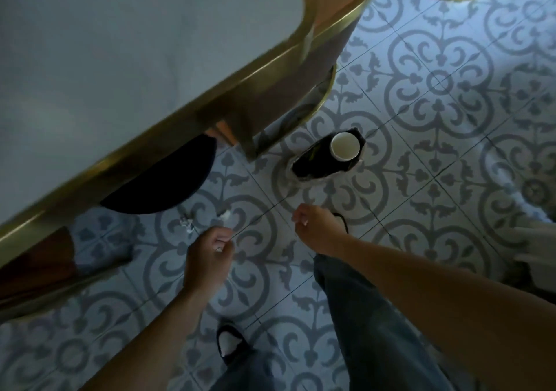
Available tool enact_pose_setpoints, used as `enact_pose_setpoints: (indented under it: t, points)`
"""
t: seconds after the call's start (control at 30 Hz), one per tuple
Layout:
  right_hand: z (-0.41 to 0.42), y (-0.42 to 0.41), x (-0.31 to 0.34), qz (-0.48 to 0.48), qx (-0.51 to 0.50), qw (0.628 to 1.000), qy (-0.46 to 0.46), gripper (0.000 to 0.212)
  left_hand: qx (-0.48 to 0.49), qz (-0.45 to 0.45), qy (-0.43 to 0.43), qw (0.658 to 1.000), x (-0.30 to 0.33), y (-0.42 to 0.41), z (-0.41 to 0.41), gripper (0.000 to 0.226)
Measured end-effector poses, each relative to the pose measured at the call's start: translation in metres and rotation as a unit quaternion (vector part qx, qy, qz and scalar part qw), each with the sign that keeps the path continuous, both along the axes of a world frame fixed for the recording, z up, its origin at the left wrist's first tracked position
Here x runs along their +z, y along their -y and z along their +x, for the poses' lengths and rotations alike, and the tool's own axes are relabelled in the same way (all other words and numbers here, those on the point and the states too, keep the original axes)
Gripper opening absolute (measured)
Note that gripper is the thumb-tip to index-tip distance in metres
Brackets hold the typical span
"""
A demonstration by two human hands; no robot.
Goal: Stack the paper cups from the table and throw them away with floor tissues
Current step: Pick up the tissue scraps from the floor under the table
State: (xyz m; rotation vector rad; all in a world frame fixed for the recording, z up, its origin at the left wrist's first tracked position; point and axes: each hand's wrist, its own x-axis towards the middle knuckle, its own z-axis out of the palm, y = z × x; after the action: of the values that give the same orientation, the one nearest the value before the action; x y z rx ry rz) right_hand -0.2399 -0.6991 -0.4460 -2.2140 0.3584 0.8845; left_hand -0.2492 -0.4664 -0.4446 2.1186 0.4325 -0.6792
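Observation:
A white paper cup [344,146] stands upright inside a small bin with a black liner [316,165] on the patterned floor. Two crumpled white tissues [187,224] [225,215] lie on the tiles near the table's edge. My left hand [207,258] hovers just below them with its fingers pinched on a small white scrap of tissue [218,248]. My right hand [314,229] hangs below the bin, fingers curled; a white speck shows at the fingertips, and I cannot tell what it is.
The pale table with a gold rim [186,114] fills the upper left, with a dark round seat [168,180] beneath its edge. A gold chair leg [249,147] stands left of the bin. My jeans leg [361,315] and shoe [230,342] are below.

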Motion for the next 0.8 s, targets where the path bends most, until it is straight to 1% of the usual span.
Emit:
enact_pose_setpoints:
  t: [0.13, 0.23, 0.33, 0.43, 0.53, 0.6, 0.67, 0.8]
  points:
    - [-0.03, -0.057, 0.005, -0.018, 0.057, 0.998, 0.023, 0.023, -0.007, 0.018, 0.023, 1.0, 0.001, -0.072, -0.045, 0.014]
    - [-0.035, -0.096, 0.001, -0.048, 0.087, 0.993, 0.055, 0.024, -0.004, 0.039, 0.05, 0.998, -0.006, -0.118, -0.063, 0.016]
    - [-0.026, -0.128, -0.018, -0.068, 0.144, 0.984, 0.079, 0.025, 0.033, 0.055, 0.052, 0.997, -0.026, -0.149, -0.069, 0.015]
    - [-0.006, -0.158, -0.054, -0.073, 0.214, 0.968, 0.104, 0.024, 0.049, 0.071, 0.066, 0.994, -0.06, -0.168, -0.068, 0.017]
    - [0.013, -0.181, -0.101, -0.072, 0.226, 0.963, 0.13, 0.023, 0.038, 0.083, 0.078, 0.993, -0.101, -0.179, -0.057, 0.016]
    - [0.027, -0.193, -0.139, -0.076, 0.246, 0.955, 0.147, 0.017, 0.041, 0.078, 0.095, 0.992, -0.132, -0.186, -0.047, 0.018]
    - [0.043, -0.201, -0.177, -0.081, 0.271, 0.945, 0.163, 0.01, 0.024, 0.084, 0.114, 0.99, -0.167, -0.192, -0.033, 0.018]
    - [0.077, -0.217, -0.248, -0.087, 0.331, 0.92, 0.19, 0.011, -0.004, 0.103, 0.16, 0.982, -0.236, -0.205, -0.007, 0.018]
